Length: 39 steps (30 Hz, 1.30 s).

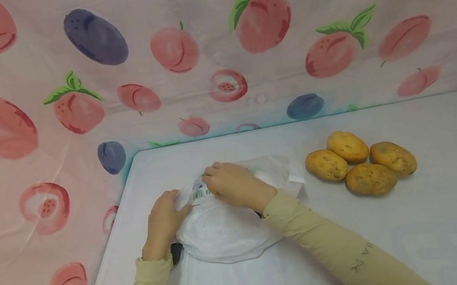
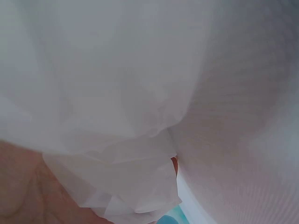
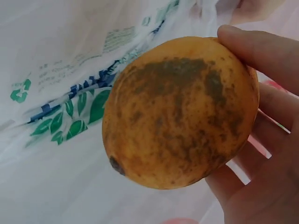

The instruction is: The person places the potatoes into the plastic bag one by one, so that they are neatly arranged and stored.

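Note:
A white plastic bag with green and blue print lies bulging on the table. My right hand is over the bag's upper part. In the right wrist view its thumb and fingers grip a yellow-brown potato with dark patches, close to the bag's printed side. In the head view that potato is mostly hidden by the hand. At the bag's left edge, my left hand holds the plastic between thumb and fingers. White plastic fills most of the left wrist view, and only part of the left hand shows there.
Several potatoes sit grouped on the white table, right of the bag. Behind the table hangs a pink cloth printed with fruit, which also runs along the left side. The table's back edge lies beyond the bag.

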Tool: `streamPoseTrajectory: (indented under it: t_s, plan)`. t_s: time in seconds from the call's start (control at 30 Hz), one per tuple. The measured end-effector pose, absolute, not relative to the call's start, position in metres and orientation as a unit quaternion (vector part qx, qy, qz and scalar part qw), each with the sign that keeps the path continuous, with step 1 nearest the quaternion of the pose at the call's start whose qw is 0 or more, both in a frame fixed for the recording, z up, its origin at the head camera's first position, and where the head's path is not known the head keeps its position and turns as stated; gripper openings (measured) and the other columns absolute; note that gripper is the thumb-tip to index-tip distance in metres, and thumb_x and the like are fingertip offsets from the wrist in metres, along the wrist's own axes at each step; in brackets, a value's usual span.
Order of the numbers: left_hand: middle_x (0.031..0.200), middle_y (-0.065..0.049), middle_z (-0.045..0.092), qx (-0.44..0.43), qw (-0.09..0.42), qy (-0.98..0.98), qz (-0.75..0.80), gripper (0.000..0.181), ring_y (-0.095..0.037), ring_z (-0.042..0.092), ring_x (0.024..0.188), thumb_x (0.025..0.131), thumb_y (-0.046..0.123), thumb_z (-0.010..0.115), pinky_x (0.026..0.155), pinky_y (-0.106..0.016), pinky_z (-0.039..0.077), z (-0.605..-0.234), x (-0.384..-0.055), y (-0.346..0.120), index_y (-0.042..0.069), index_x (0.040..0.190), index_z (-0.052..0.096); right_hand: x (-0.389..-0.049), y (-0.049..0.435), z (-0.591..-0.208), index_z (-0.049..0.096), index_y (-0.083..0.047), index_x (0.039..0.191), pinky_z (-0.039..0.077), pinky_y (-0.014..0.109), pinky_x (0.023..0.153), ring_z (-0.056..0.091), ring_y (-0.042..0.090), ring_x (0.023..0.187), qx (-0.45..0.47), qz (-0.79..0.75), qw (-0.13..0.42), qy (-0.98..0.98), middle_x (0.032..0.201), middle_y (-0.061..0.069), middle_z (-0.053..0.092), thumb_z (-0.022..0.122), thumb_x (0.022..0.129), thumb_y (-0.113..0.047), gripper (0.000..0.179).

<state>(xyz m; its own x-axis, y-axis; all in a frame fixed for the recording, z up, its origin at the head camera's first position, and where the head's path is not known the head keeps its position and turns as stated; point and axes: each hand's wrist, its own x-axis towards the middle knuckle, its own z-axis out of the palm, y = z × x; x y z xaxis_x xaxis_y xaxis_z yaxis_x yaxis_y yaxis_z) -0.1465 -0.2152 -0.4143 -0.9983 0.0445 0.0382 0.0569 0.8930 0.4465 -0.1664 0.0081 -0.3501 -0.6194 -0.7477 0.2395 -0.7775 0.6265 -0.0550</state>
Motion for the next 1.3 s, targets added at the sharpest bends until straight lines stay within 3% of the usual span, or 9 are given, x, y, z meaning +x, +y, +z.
streamPoseTrajectory:
  t_s: [0.27, 0.67, 0.9, 1.3]
  plan:
    - [0.124, -0.024, 0.062, -0.029, 0.015, -0.974, -0.226, 0.051, -0.043, 0.058, 0.116, 0.087, 0.020, 0.073, 0.094, -0.057, 0.048, -0.414, -0.147, -0.215, -0.007, 0.128, 0.059, -0.173, 0.002, -0.359, 0.071, -0.010, 0.096, 0.054, 0.028, 0.081, 0.062, 0.018, 0.093, 0.429, 0.061, 0.080, -0.898, 0.095, 0.001, 0.065, 0.071, 0.091, -0.012, 0.005]
    - [0.123, -0.024, 0.062, -0.032, 0.018, -0.973, -0.228, 0.051, -0.043, 0.058, 0.115, 0.087, 0.020, 0.074, 0.093, -0.057, 0.049, -0.413, -0.147, -0.215, -0.007, 0.128, 0.059, -0.179, -0.006, -0.368, 0.069, -0.013, 0.089, 0.052, 0.024, 0.082, 0.061, 0.014, 0.093, 0.442, 0.055, 0.080, -0.892, 0.090, -0.002, 0.063, 0.075, 0.088, -0.013, 0.006]
    - [0.123, -0.023, 0.063, -0.033, 0.021, -0.972, -0.232, 0.049, -0.042, 0.059, 0.115, 0.087, 0.021, 0.074, 0.093, -0.057, 0.049, -0.413, -0.146, -0.215, -0.006, 0.127, 0.060, -0.182, -0.014, -0.372, 0.068, -0.012, 0.087, 0.051, 0.025, 0.079, 0.060, 0.014, 0.086, 0.453, 0.065, 0.094, -0.884, 0.085, -0.002, 0.063, 0.069, 0.090, -0.006, 0.007]
    - [0.126, -0.025, 0.061, -0.029, 0.018, -0.972, -0.232, 0.052, -0.043, 0.058, 0.118, 0.088, 0.022, 0.073, 0.095, -0.058, 0.048, -0.414, -0.146, -0.215, -0.008, 0.129, 0.059, -0.188, -0.025, -0.380, 0.073, -0.011, 0.104, 0.051, 0.026, 0.091, 0.064, 0.015, 0.099, 0.455, 0.041, 0.108, -0.883, 0.101, -0.001, 0.069, 0.062, 0.095, -0.009, 0.014]
